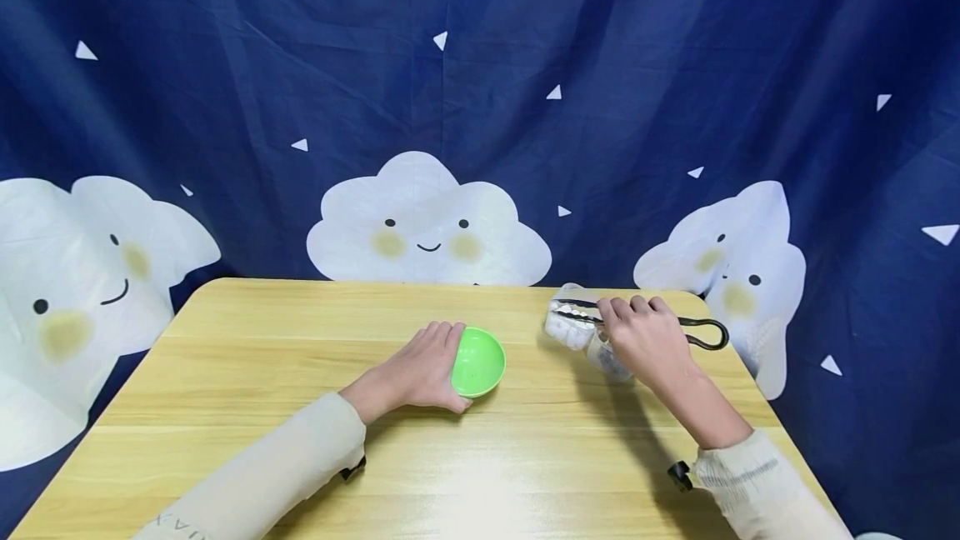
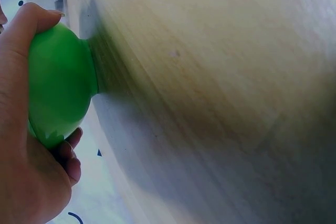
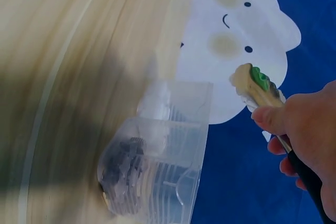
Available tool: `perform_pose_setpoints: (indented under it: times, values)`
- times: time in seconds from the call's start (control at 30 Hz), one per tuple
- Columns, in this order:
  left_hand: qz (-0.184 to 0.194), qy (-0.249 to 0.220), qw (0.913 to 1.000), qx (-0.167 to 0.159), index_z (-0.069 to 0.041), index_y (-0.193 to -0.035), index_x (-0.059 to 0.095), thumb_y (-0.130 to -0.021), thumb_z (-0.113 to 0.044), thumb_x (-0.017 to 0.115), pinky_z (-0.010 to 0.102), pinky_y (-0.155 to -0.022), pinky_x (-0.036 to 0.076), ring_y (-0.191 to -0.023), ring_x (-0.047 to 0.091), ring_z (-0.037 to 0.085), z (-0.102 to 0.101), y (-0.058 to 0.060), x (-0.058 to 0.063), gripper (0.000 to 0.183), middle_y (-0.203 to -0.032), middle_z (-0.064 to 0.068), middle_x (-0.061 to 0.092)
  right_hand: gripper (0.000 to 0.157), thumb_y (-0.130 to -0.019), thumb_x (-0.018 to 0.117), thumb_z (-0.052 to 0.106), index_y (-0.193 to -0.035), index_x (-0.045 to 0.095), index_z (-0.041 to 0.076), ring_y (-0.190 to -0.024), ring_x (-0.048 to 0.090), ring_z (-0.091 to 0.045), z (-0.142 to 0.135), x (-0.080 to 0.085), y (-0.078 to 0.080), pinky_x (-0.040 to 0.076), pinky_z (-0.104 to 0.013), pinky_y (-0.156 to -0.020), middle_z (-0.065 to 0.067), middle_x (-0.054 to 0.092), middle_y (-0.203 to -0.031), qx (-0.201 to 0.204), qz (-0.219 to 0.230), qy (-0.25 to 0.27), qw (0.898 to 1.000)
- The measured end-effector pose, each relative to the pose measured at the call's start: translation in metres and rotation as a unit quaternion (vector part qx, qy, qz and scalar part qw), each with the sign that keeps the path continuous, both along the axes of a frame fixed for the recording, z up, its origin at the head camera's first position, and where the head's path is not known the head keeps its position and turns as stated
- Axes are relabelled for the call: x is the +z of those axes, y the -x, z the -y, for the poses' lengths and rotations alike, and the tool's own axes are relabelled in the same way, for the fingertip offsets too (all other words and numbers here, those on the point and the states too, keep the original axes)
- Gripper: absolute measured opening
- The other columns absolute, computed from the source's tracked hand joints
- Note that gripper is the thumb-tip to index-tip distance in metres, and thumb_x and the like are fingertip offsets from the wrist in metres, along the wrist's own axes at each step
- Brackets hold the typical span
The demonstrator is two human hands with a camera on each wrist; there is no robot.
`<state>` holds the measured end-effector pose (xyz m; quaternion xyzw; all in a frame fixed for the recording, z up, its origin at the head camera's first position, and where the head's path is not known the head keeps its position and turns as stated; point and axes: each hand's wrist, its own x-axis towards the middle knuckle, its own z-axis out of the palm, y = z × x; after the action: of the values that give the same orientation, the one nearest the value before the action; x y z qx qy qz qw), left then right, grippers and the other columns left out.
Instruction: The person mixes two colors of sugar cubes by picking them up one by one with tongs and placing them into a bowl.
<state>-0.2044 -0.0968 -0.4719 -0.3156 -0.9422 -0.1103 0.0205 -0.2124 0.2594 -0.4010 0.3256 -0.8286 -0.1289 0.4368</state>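
My left hand point(image 1: 427, 369) grips a small green bowl point(image 1: 483, 361) from its left side, thumb and fingers round its rim. In the left wrist view the bowl's foot is close to the table; I cannot tell whether it touches. A pair of tongs point(image 3: 307, 179) with black handles and scalloped metal tips is in my right hand point(image 1: 648, 340). Those tips are over a clear plastic container point(image 3: 191, 98). White round pieces point(image 1: 566, 332) fill one compartment, dark pieces point(image 3: 126, 171) another. Whether the tips pinch anything is unclear.
The pale wooden table point(image 1: 262, 357) ends at a back edge just behind the container. A dark blue curtain point(image 1: 480, 90) with white clouds hangs behind it. Dark wrist straps show at the cuffs of both light sleeves point(image 1: 285, 457).
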Motion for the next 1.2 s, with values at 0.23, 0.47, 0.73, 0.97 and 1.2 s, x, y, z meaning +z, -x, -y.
perform_pose_setpoints:
  times: [0.23, 0.47, 0.73, 0.97, 1.2]
  values:
    - [-0.001, -0.003, 1.0, 0.0, 0.006, -0.147, 0.04, -0.061, -0.063, 0.08, 0.04, -0.093, 0.05, -0.104, 0.05, 0.024, 0.0, 0.0, 0.0, 0.118, -0.118, 0.014, 0.057, 0.028, -0.099, 0.046, 0.016, -0.092, 0.067, -0.001, -0.057, 0.053, -0.027, 0.008, 0.003, -0.007, 0.04, -0.037, -0.053, -0.007, 0.061, -0.07, 0.008, -0.002, -0.004, 1.0]
    - [0.002, -0.004, 1.0, 0.0, 0.006, -0.147, 0.039, -0.061, -0.063, 0.08, 0.042, -0.095, 0.05, -0.106, 0.051, 0.025, 0.001, -0.001, 0.001, 0.118, -0.12, 0.015, 0.057, 0.027, -0.096, 0.043, 0.008, -0.095, 0.068, -0.001, -0.06, 0.056, -0.027, 0.019, 0.009, -0.015, 0.043, -0.038, -0.055, -0.007, 0.066, -0.076, 0.011, -0.003, -0.001, 1.0]
    - [0.002, -0.001, 1.0, 0.001, 0.007, -0.148, 0.039, -0.061, -0.063, 0.08, 0.042, -0.095, 0.05, -0.106, 0.051, 0.025, 0.0, -0.002, 0.002, 0.119, -0.121, 0.016, 0.058, 0.023, -0.092, 0.045, 0.006, -0.09, 0.066, -0.001, -0.055, 0.05, -0.025, 0.032, 0.015, -0.022, 0.037, -0.036, -0.053, -0.005, 0.058, -0.069, 0.045, -0.031, 0.014, 0.998]
    - [0.006, -0.001, 1.0, 0.001, 0.007, -0.149, 0.038, -0.061, -0.064, 0.081, 0.042, -0.095, 0.05, -0.107, 0.051, 0.026, 0.0, -0.001, 0.003, 0.12, -0.122, 0.017, 0.058, 0.025, -0.096, 0.052, 0.018, -0.092, 0.069, 0.0, -0.057, 0.056, -0.026, 0.038, 0.011, -0.025, 0.039, -0.035, -0.052, -0.006, 0.062, -0.07, 0.049, -0.025, 0.009, 0.998]
    - [0.009, -0.005, 0.9999, 0.001, 0.008, -0.149, 0.038, -0.062, -0.063, 0.081, 0.042, -0.095, 0.049, -0.107, 0.051, 0.026, 0.0, -0.001, 0.002, 0.12, -0.122, 0.017, 0.058, 0.033, -0.095, 0.057, 0.031, -0.1, 0.071, 0.001, -0.062, 0.06, -0.026, 0.042, 0.006, -0.028, 0.044, -0.036, -0.055, -0.006, 0.068, -0.077, 0.043, 0.0, -0.006, 0.999]
